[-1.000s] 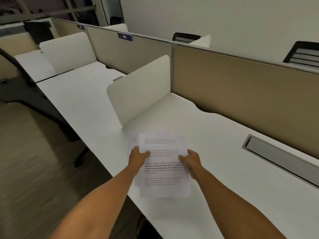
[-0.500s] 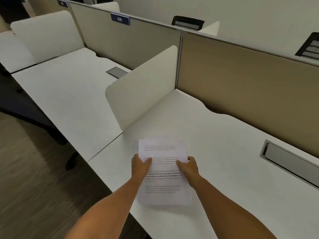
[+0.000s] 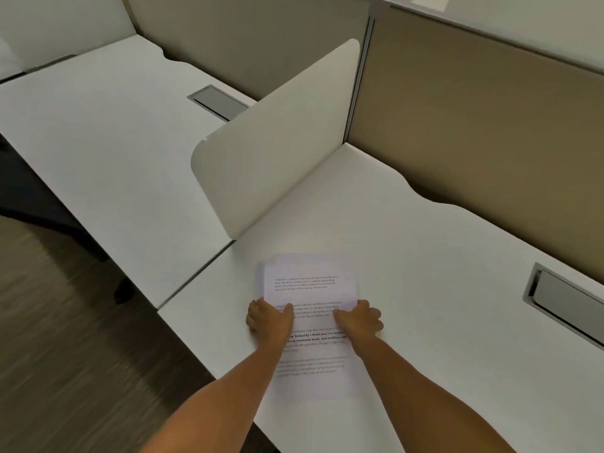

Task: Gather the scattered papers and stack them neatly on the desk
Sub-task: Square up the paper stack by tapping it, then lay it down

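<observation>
A stack of printed white papers (image 3: 310, 286) is over the white desk (image 3: 425, 273), near its front left corner. My left hand (image 3: 269, 320) grips the stack's left edge, thumb on top of the sheet. My right hand (image 3: 358, 320) grips the right edge the same way. The sheets under the top one stick out slightly at the upper left. I cannot tell whether the stack touches the desk.
A white side divider (image 3: 277, 142) stands just left and behind the papers. A tan back panel (image 3: 474, 125) closes the desk's far side. A grey cable hatch (image 3: 568, 305) is set in the desk at right. Another desk (image 3: 98, 142) lies to the left, floor below.
The view has dropped and shifted forward toward the desk. Both hands have carried the stack further in over the desk, still gripping its two sides.
</observation>
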`<action>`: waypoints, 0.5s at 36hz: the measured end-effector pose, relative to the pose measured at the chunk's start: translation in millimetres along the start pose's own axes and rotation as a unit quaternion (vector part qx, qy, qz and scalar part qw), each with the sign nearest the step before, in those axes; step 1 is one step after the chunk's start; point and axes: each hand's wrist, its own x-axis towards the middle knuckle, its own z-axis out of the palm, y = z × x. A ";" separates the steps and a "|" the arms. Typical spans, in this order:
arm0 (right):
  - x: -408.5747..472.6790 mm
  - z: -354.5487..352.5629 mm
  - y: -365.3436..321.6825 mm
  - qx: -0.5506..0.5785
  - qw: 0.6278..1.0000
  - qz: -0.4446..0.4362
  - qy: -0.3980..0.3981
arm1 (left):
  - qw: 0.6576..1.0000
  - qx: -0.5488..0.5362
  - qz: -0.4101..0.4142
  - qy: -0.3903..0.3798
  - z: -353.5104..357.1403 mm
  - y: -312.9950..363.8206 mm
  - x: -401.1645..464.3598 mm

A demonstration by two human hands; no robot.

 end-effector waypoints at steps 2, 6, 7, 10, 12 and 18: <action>2.6 1.6 -4.7 -0.026 1.000 0.014 -0.002 | 0.999 0.034 -0.007 0.003 0.3 -0.4 4.0; 4.8 2.6 -12.5 -0.055 0.998 0.035 -0.009 | 0.998 0.060 -0.013 0.001 -0.5 0.4 13.2; 5.0 2.7 -13.9 -0.064 0.997 0.039 -0.009 | 0.998 0.063 -0.012 0.000 -0.5 0.7 15.1; 4.7 2.6 -18.7 -0.070 0.996 0.047 -0.008 | 0.998 0.055 -0.009 -0.007 0.0 3.0 19.3; 4.0 2.2 -20.9 -0.042 0.998 0.049 -0.014 | 0.999 0.044 -0.011 -0.010 0.3 5.9 20.6; -1.2 -0.8 -20.7 0.023 0.999 0.031 -0.037 | 0.999 -0.005 -0.028 -0.017 -2.4 11.0 24.9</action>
